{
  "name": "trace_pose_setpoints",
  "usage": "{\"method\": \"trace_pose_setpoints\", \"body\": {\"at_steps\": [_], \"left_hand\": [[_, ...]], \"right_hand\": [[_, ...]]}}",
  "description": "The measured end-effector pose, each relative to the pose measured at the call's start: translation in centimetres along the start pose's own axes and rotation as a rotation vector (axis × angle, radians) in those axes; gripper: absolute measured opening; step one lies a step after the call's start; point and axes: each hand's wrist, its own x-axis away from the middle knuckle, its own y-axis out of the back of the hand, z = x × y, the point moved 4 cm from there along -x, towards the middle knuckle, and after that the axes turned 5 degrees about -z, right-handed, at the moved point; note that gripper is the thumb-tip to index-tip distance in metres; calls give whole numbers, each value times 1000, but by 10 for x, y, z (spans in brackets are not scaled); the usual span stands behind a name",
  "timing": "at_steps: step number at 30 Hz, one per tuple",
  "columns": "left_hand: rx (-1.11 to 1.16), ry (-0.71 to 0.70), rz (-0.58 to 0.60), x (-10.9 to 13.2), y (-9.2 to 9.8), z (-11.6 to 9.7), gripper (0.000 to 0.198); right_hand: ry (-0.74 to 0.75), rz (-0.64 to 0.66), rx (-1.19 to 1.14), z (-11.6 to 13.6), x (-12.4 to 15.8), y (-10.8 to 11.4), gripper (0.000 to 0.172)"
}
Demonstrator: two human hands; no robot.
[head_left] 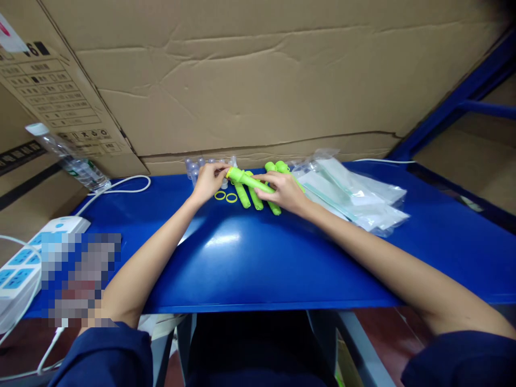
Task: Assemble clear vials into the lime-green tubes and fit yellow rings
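My right hand (282, 189) is closed round the body of a bright green tube (252, 181), which lies slanted above the blue table. At the tube's wider left end, the fingers of my left hand (210, 180) pinch a yellow ring (229, 172). Two more yellow rings (226, 197) lie flat on the table just below my left hand. Beneath and behind the held tube are several similar green tubes (243, 196), partly covered by my right hand. Several small clear caps (194, 167) stand behind my left hand, which hides some of them.
Clear plastic bags (355, 193) lie right of my right hand. A water bottle (70, 158) leans at the back left, near a white cable. A power strip (36, 258) sits at the left edge beside a pixelated area. Cardboard (242, 80) walls the back of the blue table (250, 269).
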Motion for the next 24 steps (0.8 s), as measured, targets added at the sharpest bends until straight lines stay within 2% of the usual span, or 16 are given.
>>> {"method": "trace_pose_setpoints", "body": {"at_steps": [7,12,15,18,24], "left_hand": [[83,12,11,2,-6,-3,26],[113,-5,76,7,-10,-14,39],[97,-49,55,11,-10,-21,45],[45,-74,2,14,-11,-25,44],[-33,-152,38,26,-22,-37,34]], "right_hand": [[-3,8,16,-3,1,-6,43],[-56,7,106,1,1,0,44],[-41,7,122,4,1,3,49],[10,24,47,1,0,-1,51],[24,30,-72,-9,2,-10,44]]}}
